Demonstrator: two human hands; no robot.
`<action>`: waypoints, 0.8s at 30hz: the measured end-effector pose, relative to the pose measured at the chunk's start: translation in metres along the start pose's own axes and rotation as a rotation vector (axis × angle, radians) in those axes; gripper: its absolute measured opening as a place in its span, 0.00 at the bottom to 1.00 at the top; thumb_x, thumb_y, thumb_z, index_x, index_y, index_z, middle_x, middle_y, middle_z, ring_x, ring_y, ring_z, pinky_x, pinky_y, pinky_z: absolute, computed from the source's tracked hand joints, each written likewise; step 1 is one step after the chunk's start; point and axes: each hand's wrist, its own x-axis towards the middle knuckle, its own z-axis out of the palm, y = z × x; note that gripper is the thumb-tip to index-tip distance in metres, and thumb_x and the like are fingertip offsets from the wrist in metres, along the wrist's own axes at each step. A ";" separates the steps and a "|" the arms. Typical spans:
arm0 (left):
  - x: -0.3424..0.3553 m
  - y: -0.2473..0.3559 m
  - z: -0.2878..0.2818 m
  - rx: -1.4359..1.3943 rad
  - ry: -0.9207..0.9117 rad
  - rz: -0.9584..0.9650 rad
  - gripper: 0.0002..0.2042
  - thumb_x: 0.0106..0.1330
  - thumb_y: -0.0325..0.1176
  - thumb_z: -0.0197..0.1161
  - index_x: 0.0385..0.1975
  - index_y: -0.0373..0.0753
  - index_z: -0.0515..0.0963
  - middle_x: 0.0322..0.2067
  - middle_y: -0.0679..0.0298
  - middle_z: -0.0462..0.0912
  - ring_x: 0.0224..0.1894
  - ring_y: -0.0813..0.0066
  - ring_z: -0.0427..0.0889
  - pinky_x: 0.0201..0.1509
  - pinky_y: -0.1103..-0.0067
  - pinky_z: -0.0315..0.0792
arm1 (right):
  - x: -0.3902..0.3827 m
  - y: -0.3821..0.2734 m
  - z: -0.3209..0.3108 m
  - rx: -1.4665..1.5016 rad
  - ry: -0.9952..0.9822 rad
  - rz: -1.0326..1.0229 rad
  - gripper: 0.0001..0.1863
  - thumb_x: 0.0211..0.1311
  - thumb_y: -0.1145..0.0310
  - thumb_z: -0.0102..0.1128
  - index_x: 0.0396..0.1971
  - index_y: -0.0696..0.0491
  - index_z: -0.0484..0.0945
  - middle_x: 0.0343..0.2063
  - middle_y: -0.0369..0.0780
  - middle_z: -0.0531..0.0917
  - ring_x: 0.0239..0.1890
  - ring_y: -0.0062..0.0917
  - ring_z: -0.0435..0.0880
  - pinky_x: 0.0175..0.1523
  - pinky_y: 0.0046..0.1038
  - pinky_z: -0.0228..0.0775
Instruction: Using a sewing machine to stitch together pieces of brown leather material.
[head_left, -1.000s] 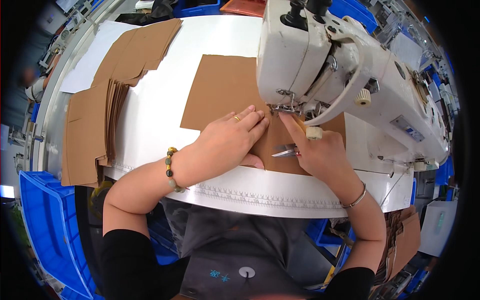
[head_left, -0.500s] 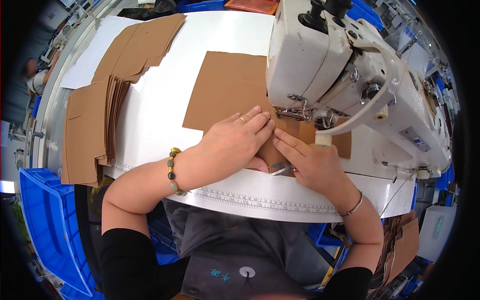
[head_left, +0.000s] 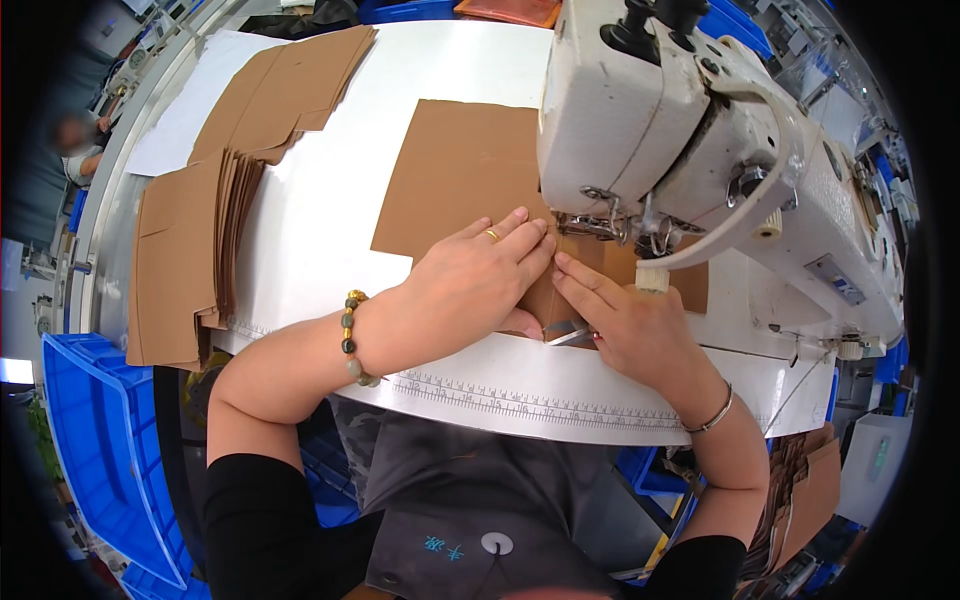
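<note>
A flat brown sheet piece (head_left: 465, 170), like leather or card, lies on the white sewing table and runs under the head of a sewing machine (head_left: 610, 120). My left hand (head_left: 475, 275) rests on it with fingers stretched out, their tips just before the presser foot (head_left: 590, 225). Close by on the right, my right hand (head_left: 630, 325) presses the piece with its index and middle fingers. Its lower fingers are curled round small scissors (head_left: 568, 335), whose metal blades point left; their handles are hidden in my palm. The needle is hard to make out.
Stacked brown pieces (head_left: 180, 270) sit at the table's left, with more folded ones (head_left: 285, 90) behind on white paper (head_left: 205, 100). A ruler strip (head_left: 500, 402) follows the front edge. Blue crates (head_left: 110, 450) stand lower left, brown pieces (head_left: 805, 490) lower right. Another person (head_left: 80, 150) is far left.
Both hands and the brown piece keep their place at the machine. The whole view has shifted slightly, and the person at far left has moved a little.
</note>
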 end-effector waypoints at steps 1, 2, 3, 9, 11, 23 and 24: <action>0.000 0.000 0.000 0.002 -0.003 -0.004 0.39 0.56 0.56 0.67 0.61 0.29 0.72 0.57 0.52 0.76 0.67 0.51 0.73 0.68 0.66 0.70 | 0.000 0.000 0.000 0.011 -0.006 0.004 0.28 0.46 0.69 0.71 0.52 0.49 0.81 0.57 0.26 0.83 0.29 0.21 0.85 0.25 0.25 0.73; 0.000 0.000 0.000 0.005 -0.006 -0.009 0.39 0.56 0.56 0.67 0.61 0.29 0.72 0.58 0.52 0.76 0.67 0.51 0.72 0.69 0.66 0.69 | 0.000 0.000 0.000 0.021 -0.013 0.008 0.28 0.46 0.69 0.71 0.53 0.49 0.81 0.57 0.26 0.83 0.29 0.21 0.85 0.25 0.25 0.73; 0.000 0.000 0.000 0.005 -0.007 -0.009 0.39 0.56 0.56 0.67 0.61 0.29 0.72 0.58 0.52 0.76 0.67 0.51 0.72 0.69 0.66 0.69 | 0.000 0.001 0.000 0.021 -0.012 0.009 0.28 0.46 0.69 0.71 0.53 0.49 0.81 0.57 0.26 0.83 0.29 0.21 0.85 0.25 0.25 0.73; 0.002 -0.002 0.002 0.023 -0.013 -0.015 0.40 0.57 0.56 0.66 0.62 0.29 0.72 0.58 0.52 0.75 0.68 0.51 0.71 0.70 0.66 0.68 | 0.000 0.002 0.001 0.007 -0.013 0.009 0.29 0.46 0.68 0.72 0.54 0.49 0.81 0.52 0.26 0.85 0.27 0.22 0.84 0.25 0.26 0.72; 0.002 -0.002 0.002 0.026 -0.001 -0.010 0.40 0.57 0.56 0.66 0.62 0.29 0.72 0.58 0.53 0.75 0.67 0.51 0.71 0.70 0.66 0.67 | 0.002 0.002 -0.001 0.027 0.025 0.010 0.29 0.47 0.68 0.72 0.55 0.48 0.81 0.47 0.26 0.86 0.26 0.23 0.84 0.25 0.27 0.73; 0.005 -0.007 0.005 0.002 0.054 0.021 0.39 0.56 0.55 0.67 0.60 0.28 0.73 0.55 0.53 0.77 0.64 0.54 0.73 0.68 0.67 0.67 | 0.001 0.004 0.001 -0.001 0.034 0.006 0.29 0.47 0.69 0.71 0.55 0.47 0.82 0.38 0.28 0.87 0.25 0.25 0.84 0.25 0.28 0.73; 0.005 -0.008 0.006 0.000 0.054 0.021 0.39 0.56 0.55 0.67 0.60 0.28 0.73 0.55 0.53 0.77 0.64 0.54 0.73 0.68 0.67 0.67 | 0.000 0.005 0.002 0.000 0.032 0.007 0.29 0.47 0.69 0.71 0.55 0.47 0.82 0.38 0.28 0.87 0.25 0.25 0.84 0.25 0.28 0.73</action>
